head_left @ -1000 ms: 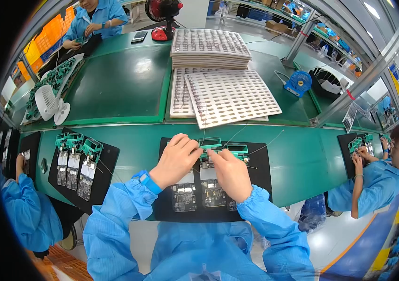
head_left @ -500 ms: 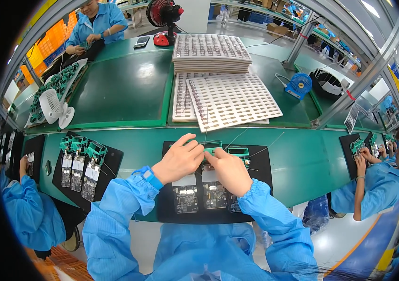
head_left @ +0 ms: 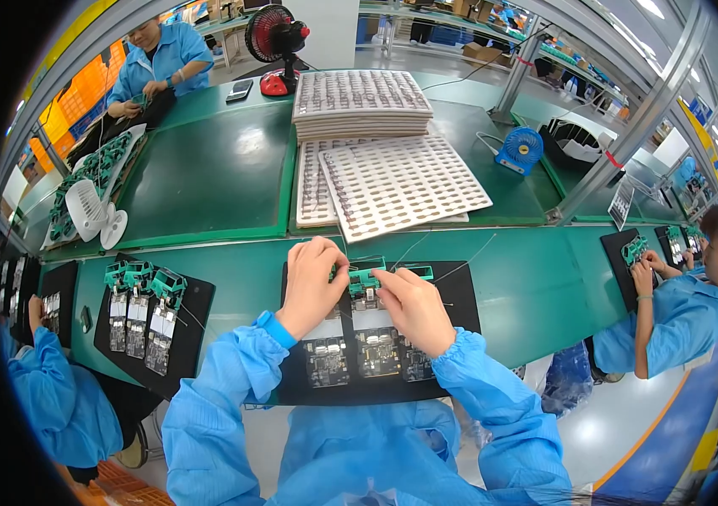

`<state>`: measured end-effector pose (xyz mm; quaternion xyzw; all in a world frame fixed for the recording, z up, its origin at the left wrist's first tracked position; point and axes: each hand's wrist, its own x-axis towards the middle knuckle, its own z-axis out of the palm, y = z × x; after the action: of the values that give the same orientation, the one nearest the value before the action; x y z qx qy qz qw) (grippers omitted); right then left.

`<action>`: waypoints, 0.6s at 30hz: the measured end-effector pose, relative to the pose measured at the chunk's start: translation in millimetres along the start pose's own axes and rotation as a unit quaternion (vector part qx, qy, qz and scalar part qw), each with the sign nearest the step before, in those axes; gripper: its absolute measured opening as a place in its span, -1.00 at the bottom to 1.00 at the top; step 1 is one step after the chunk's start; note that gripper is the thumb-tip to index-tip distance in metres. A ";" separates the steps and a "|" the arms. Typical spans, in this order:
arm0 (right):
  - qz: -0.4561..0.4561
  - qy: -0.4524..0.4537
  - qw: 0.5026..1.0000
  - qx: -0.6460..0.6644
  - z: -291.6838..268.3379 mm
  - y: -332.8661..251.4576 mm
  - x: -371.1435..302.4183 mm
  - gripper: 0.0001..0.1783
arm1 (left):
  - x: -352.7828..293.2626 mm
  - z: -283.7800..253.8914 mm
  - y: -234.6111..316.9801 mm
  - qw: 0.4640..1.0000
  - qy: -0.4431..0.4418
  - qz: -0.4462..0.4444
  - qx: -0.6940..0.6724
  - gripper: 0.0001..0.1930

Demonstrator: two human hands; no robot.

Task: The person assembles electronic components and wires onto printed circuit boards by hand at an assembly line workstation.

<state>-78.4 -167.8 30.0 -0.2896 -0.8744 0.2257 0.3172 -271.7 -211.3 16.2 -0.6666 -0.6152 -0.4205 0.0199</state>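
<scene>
At bench centre, a green clamp fixture (head_left: 365,277) is pinched from both sides by the left hand (head_left: 312,287) and right hand (head_left: 414,310), steadied over the black mat (head_left: 460,291). Circuit boards (head_left: 367,350) lie just below it, kept within reach. Perforated trays (head_left: 401,181) are stacked behind.

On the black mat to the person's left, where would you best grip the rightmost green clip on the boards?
Judging by its pose, take the rightmost green clip by its two side edges, coming from above. It stands raised over its circuit board at the far end, and the neighbouring clip crowds its left, so keep fingers narrow.
</scene>
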 end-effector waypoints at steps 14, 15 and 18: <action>0.141 0.095 0.984 0.052 -116.8 -6.1 -102.1 -0.85 | -69.8 -66.3 26.7 0.998 -0.046 -0.036 -0.036 -0.67; 0.224 0.123 0.966 0.043 -136.1 3.3 -129.0 -0.85 | -78.9 -79.4 19.5 0.994 -0.049 -0.100 -0.015 -0.69; 0.353 0.254 0.886 0.161 -172.0 23.3 -197.8 -0.89 | -119.4 -100.2 -24.0 0.972 -0.097 -0.207 -0.050 -0.70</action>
<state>172.8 -243.0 52.6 -0.5710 -0.5558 0.3794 0.4702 -332.4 -355.9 -0.8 -0.5625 -0.7171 -0.3788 -0.1611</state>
